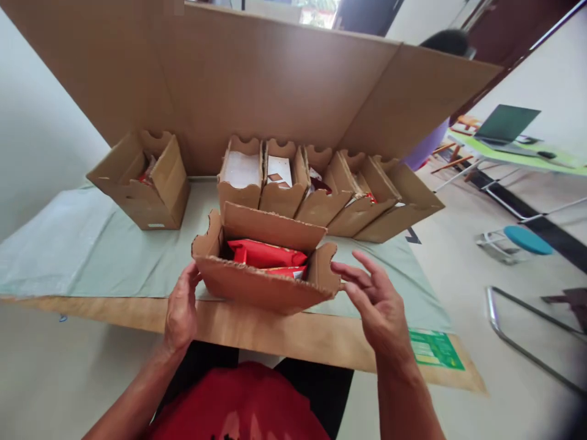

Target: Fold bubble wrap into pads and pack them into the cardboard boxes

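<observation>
A narrow open-topped cardboard box stands in front of me near the front edge of the table, its ends cut with notches. Inside lie red packets with shiny wrapping. My left hand is closed against the box's left end, some fingertips hidden by the cardboard. At the opposite end, my right hand has its fingers spread, with the thumb and a fingertip at the notched edge.
Behind stands a row of cardboard bins with white and red contents. Another carton is at the left. A tall cardboard panel closes the back. To the right are a laptop on a table and a blue stool.
</observation>
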Demonstrator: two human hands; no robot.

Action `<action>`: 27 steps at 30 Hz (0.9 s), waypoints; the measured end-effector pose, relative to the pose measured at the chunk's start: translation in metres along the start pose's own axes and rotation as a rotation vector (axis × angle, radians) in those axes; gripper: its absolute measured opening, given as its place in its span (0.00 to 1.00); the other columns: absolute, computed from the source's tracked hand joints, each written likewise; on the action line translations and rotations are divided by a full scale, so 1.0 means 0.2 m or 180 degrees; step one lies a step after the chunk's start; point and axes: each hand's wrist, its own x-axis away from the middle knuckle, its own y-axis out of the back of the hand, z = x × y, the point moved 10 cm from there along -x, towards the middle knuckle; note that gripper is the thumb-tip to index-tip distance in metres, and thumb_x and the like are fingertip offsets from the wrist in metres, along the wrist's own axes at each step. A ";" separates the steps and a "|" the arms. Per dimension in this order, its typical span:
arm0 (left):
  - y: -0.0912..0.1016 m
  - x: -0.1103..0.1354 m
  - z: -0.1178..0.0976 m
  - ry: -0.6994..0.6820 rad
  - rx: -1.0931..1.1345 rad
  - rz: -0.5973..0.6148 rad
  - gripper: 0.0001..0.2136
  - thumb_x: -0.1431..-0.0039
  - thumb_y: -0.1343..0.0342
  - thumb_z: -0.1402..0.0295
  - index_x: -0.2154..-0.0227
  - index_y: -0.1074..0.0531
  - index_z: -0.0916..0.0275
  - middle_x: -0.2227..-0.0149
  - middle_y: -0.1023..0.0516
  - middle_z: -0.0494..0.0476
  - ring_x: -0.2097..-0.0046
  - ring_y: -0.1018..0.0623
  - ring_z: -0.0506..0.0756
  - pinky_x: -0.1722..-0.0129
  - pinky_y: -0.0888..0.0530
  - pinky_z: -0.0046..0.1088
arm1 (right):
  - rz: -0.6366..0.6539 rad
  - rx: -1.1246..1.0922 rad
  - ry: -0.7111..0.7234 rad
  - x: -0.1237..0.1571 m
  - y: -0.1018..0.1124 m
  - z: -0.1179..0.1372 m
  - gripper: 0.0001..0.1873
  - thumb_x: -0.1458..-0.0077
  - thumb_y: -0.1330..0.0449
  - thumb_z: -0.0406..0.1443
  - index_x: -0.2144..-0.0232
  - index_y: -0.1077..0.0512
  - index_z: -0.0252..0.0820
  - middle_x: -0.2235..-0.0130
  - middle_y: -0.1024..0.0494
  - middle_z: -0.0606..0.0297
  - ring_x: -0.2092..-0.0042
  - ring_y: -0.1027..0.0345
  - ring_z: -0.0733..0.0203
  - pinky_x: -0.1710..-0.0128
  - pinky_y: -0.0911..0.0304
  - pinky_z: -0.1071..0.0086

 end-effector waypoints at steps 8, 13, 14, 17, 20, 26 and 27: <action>-0.13 0.04 0.01 0.0400 0.0261 0.0077 0.30 0.43 0.42 0.40 0.52 0.21 0.61 0.47 0.19 0.59 0.36 0.28 0.64 0.31 0.38 0.47 | 0.0418 0.0158 -0.0070 0.26 -0.31 -0.18 0.33 0.43 0.34 0.51 0.39 0.32 0.46 0.43 0.23 0.52 0.46 0.26 0.46 0.47 0.28 0.52; -0.26 0.13 0.00 0.0228 0.0428 0.0252 0.28 0.40 0.44 0.40 0.48 0.22 0.57 0.42 0.21 0.56 0.32 0.33 0.63 0.28 0.43 0.44 | 0.0003 0.0300 0.0034 0.16 -0.22 -0.17 0.23 0.42 0.36 0.49 0.49 0.27 0.44 0.52 0.19 0.55 0.52 0.25 0.47 0.50 0.29 0.54; -0.32 0.14 0.02 0.0199 0.0441 0.0397 0.28 0.38 0.46 0.41 0.47 0.23 0.56 0.40 0.23 0.56 0.31 0.34 0.63 0.28 0.43 0.43 | -0.0114 0.0318 0.0048 0.13 -0.16 -0.19 0.22 0.43 0.36 0.49 0.51 0.27 0.44 0.53 0.19 0.55 0.51 0.26 0.46 0.50 0.30 0.54; -0.56 0.12 0.08 0.0117 0.0352 0.0899 0.28 0.34 0.51 0.43 0.40 0.28 0.53 0.33 0.30 0.54 0.28 0.40 0.61 0.27 0.45 0.41 | -0.0398 0.0214 0.0041 0.01 0.05 -0.28 0.24 0.46 0.33 0.50 0.52 0.27 0.44 0.52 0.20 0.54 0.51 0.26 0.46 0.49 0.31 0.53; -0.86 0.08 0.14 0.0009 0.0182 0.1531 0.30 0.32 0.53 0.44 0.33 0.36 0.53 0.28 0.40 0.54 0.26 0.46 0.60 0.26 0.49 0.42 | -0.0603 0.0050 -0.0020 -0.12 0.23 -0.38 0.25 0.49 0.32 0.50 0.54 0.27 0.43 0.54 0.20 0.55 0.54 0.26 0.48 0.51 0.31 0.55; -1.06 0.13 0.30 0.0335 -0.0886 0.2389 0.37 0.33 0.55 0.42 0.29 0.45 0.61 0.26 0.46 0.65 0.25 0.47 0.63 0.26 0.53 0.47 | -0.1070 0.0124 -0.0507 -0.12 0.35 -0.64 0.36 0.56 0.32 0.52 0.48 0.29 0.40 0.47 0.22 0.48 0.46 0.28 0.44 0.49 0.30 0.51; -1.01 0.15 0.34 0.0434 -0.1094 0.2410 0.37 0.32 0.55 0.43 0.29 0.46 0.62 0.27 0.44 0.67 0.26 0.44 0.64 0.27 0.50 0.48 | -0.1142 0.0148 -0.0592 -0.08 0.35 -0.68 0.37 0.55 0.33 0.53 0.47 0.30 0.39 0.45 0.23 0.47 0.45 0.28 0.43 0.49 0.30 0.51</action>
